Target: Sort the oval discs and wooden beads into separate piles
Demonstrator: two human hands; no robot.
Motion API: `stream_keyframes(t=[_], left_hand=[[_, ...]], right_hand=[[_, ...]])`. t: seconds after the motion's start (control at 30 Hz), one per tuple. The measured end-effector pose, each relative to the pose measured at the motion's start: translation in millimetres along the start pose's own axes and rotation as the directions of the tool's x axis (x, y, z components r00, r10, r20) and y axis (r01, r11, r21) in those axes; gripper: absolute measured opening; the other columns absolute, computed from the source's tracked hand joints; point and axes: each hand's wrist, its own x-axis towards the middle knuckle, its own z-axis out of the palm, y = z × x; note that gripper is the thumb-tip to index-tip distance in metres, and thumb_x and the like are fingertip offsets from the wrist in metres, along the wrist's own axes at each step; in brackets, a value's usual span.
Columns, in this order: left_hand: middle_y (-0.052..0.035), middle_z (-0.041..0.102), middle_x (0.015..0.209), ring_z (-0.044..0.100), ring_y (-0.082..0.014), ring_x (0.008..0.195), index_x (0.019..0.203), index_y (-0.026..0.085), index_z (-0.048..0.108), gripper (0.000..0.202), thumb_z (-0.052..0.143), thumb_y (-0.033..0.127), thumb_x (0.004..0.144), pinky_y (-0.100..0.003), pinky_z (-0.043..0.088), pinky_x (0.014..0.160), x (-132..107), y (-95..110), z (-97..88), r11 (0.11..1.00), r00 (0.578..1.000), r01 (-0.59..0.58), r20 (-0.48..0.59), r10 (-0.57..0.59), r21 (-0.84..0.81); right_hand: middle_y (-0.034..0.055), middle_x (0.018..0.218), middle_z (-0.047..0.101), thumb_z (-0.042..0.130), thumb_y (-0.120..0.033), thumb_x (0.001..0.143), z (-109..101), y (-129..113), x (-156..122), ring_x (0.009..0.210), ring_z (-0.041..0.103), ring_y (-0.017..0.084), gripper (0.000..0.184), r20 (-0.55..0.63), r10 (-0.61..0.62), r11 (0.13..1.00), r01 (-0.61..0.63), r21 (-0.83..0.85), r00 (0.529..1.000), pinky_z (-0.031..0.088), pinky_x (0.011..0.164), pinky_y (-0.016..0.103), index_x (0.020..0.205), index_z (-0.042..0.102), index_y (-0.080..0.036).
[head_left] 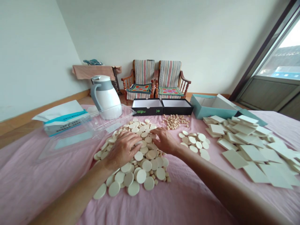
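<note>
A big heap of pale round wooden discs (140,168) lies on the pink cloth (187,200) in front of me. My left hand (123,148) rests palm down on the heap, fingers spread and slightly curled over the discs. My right hand (165,140) lies on the heap's right side, fingers stretched toward the left hand, touching discs. A smaller group of discs (195,143) sits just right of my right hand. Small wooden beads (174,121) are piled behind it.
Pale square tiles (253,150) cover the right side. Two black boxes (161,107) and a teal box (211,107) stand at the back. A clear plastic tray (93,128), a white jug (105,97) and a tissue pack (63,118) sit at the left. Two chairs stand by the wall.
</note>
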Motion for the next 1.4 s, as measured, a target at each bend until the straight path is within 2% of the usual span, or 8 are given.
stream_keyframes(t=[0.17,0.53,0.67,0.8,0.93,1.03,1.23,1.4], left_hand=[[-0.0054,0.069,0.092,0.059,-0.0201,0.091,0.098,0.018,0.066,0.016,0.055,0.025,0.087,-0.040,0.041,0.090,1.4,1.7,-1.8,1.000,1.000,0.001,-0.011,-0.001,-0.013],[-0.0049,0.069,0.094,0.059,-0.0198,0.090,0.095,0.019,0.065,0.015,0.054,0.026,0.088,-0.041,0.039,0.092,2.6,0.4,0.0,1.000,1.000,-0.017,0.000,0.017,0.014],[-0.0052,0.069,0.091,0.060,-0.0198,0.088,0.094,0.019,0.066,0.015,0.054,0.026,0.088,-0.041,0.040,0.090,3.2,0.5,-0.6,1.000,1.000,-0.017,-0.019,0.018,0.016],[-0.0049,0.069,0.090,0.060,-0.0197,0.088,0.093,0.018,0.066,0.015,0.054,0.026,0.088,-0.041,0.040,0.090,2.3,1.6,-1.7,1.000,1.000,-0.010,-0.018,0.010,0.006],[-0.0051,0.069,0.090,0.060,-0.0198,0.089,0.095,0.019,0.066,0.015,0.054,0.026,0.088,-0.041,0.041,0.090,0.6,2.1,-2.8,1.000,1.000,0.004,-0.002,-0.004,-0.005],[-0.0057,0.068,0.090,0.060,-0.0200,0.090,0.097,0.019,0.066,0.016,0.054,0.025,0.088,-0.040,0.042,0.090,0.2,2.8,-3.4,1.000,1.000,0.018,0.012,-0.018,-0.015],[-0.0055,0.069,0.089,0.059,-0.0201,0.089,0.096,0.019,0.066,0.016,0.054,0.025,0.088,-0.040,0.041,0.088,0.3,3.5,-3.0,1.000,1.000,0.020,0.001,-0.020,-0.018],[-0.0049,0.069,0.089,0.060,-0.0197,0.088,0.095,0.019,0.066,0.015,0.054,0.024,0.087,-0.039,0.041,0.088,1.3,3.7,-2.4,1.000,1.000,0.017,-0.004,-0.017,-0.022]], right_hand=[[0.0085,0.089,0.062,0.052,-0.009,0.077,-6.4,7.8,-14.1,0.086,0.055,0.019,0.021,-0.097,0.009,1.000,-0.010,-0.006,0.995,0.043,0.076,0.031,0.095,0.061,-0.015],[0.0088,0.097,0.064,0.055,-0.021,0.075,-86.6,67.8,-90.2,0.092,0.057,0.024,0.029,-0.270,0.263,0.859,-0.353,-0.372,0.926,0.040,0.080,0.035,0.102,0.064,-0.018],[0.0070,0.100,0.065,0.054,-0.019,0.078,-72.3,56.9,-70.9,0.091,0.059,0.020,0.025,-0.242,0.212,0.944,-0.262,-0.199,0.947,0.043,0.081,0.033,0.100,0.064,-0.019],[0.0082,0.102,0.066,0.055,-0.013,0.075,-38.4,39.1,-23.2,0.091,0.059,0.019,0.030,-0.128,0.097,0.994,-0.103,-0.038,0.987,0.045,0.081,0.032,0.104,0.064,-0.017],[0.0103,0.109,0.065,0.050,-0.002,0.075,-10.1,34.5,25.0,0.103,0.056,0.021,0.040,-0.006,-0.051,0.996,0.050,-0.073,0.999,0.041,0.092,0.035,0.109,0.065,-0.016],[0.0087,0.107,0.067,0.049,-0.001,0.075,0.8,36.2,46.0,0.104,0.055,0.022,0.041,0.087,-0.038,0.991,0.049,-0.122,0.996,0.041,0.091,0.036,0.106,0.067,-0.020],[0.0102,0.094,0.066,0.055,-0.011,0.074,-0.2,34.1,40.9,0.090,0.057,0.021,0.028,0.065,-0.013,0.987,0.023,-0.158,0.998,0.042,0.083,0.033,0.099,0.067,-0.014],[0.0086,0.086,0.063,0.053,-0.010,0.072,-30.7,36.2,-2.2,0.084,0.056,0.020,0.022,-0.025,0.023,0.985,-0.027,-0.170,0.999,0.042,0.076,0.030,0.090,0.064,-0.014]])
